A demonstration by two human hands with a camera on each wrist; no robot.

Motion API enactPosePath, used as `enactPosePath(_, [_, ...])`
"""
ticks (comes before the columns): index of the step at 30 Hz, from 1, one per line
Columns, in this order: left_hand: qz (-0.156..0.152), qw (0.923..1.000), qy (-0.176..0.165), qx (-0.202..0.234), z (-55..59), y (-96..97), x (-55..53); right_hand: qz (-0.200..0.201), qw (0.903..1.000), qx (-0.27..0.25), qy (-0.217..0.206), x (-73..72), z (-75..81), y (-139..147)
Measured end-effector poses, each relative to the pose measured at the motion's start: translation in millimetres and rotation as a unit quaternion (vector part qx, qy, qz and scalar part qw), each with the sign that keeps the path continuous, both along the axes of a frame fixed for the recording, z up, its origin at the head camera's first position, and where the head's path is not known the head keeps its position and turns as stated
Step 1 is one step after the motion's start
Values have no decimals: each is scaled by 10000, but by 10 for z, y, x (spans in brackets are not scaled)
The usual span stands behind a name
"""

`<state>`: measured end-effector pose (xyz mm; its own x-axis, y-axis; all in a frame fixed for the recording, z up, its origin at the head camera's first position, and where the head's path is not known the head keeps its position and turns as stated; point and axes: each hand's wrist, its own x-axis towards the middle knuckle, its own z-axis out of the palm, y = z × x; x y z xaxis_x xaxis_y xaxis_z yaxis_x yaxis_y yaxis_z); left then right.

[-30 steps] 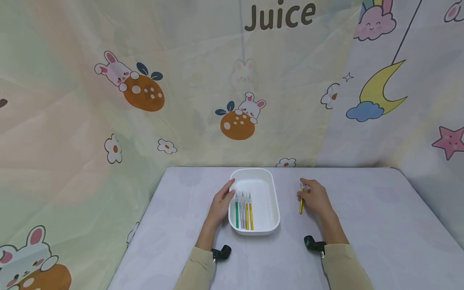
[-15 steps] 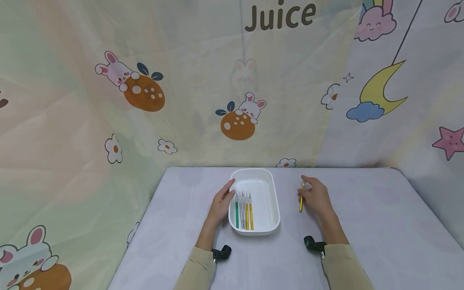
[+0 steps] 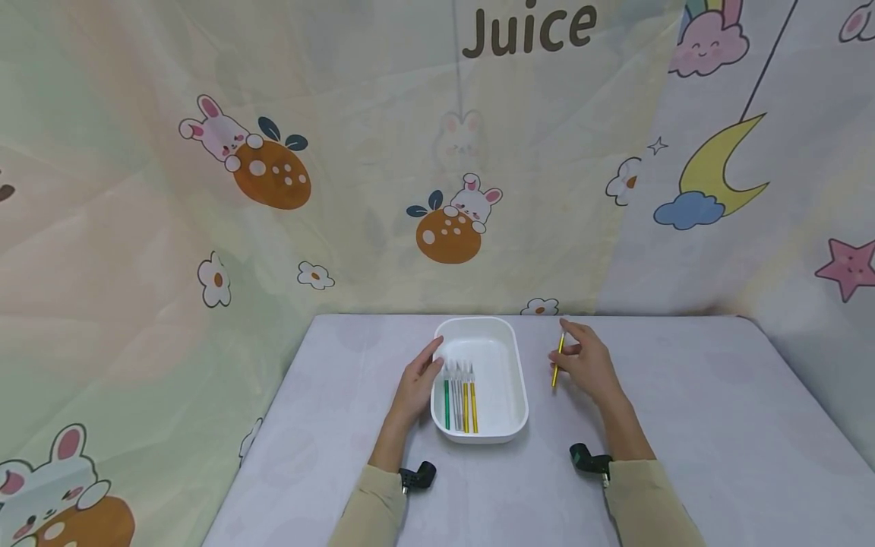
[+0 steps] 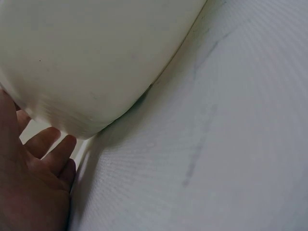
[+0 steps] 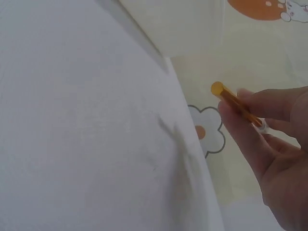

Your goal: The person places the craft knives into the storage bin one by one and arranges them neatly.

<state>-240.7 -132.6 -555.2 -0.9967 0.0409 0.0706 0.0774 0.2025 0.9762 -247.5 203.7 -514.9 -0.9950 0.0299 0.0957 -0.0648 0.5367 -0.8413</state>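
Observation:
In the head view, my left hand (image 3: 413, 387) rests at the left side of a white tray (image 3: 502, 410), with fingertips at its rim. The left wrist view shows the fingers of the left hand (image 4: 43, 178) against the tray's outer wall (image 4: 96, 57). Several slim pen-like tools (image 3: 458, 403) with pale tips lie side by side in the tray's left half, in green, silver and gold. Right of the tray, my right hand (image 3: 588, 365) pinches another gold pen-like tool (image 3: 559, 361). Its round gold end (image 5: 218, 88) points toward the wrist camera; its exact kind is unclear.
The tray stands on a white-covered table (image 3: 506, 494), near its back edge. A printed cloth (image 3: 369, 152) with rabbits, flowers and a moon hangs right behind. Dark wrist devices (image 3: 418, 476) sit on both forearms.
My right hand, with the gold pen-like tool, has moved slightly left and farther back, nearer the tray. The left hand and the tray have stayed where they were.

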Motion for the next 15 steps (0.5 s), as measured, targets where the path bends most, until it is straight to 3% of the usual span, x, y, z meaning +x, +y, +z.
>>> enactPosePath(7, [-53,9999,6,-131,1,-11,-8,244,9990,-136,357,15,56,-39])
enactPosePath(15, [-115,9999,-43,-82,25,-20,6,307,9976,-456,410,57,128,-110])
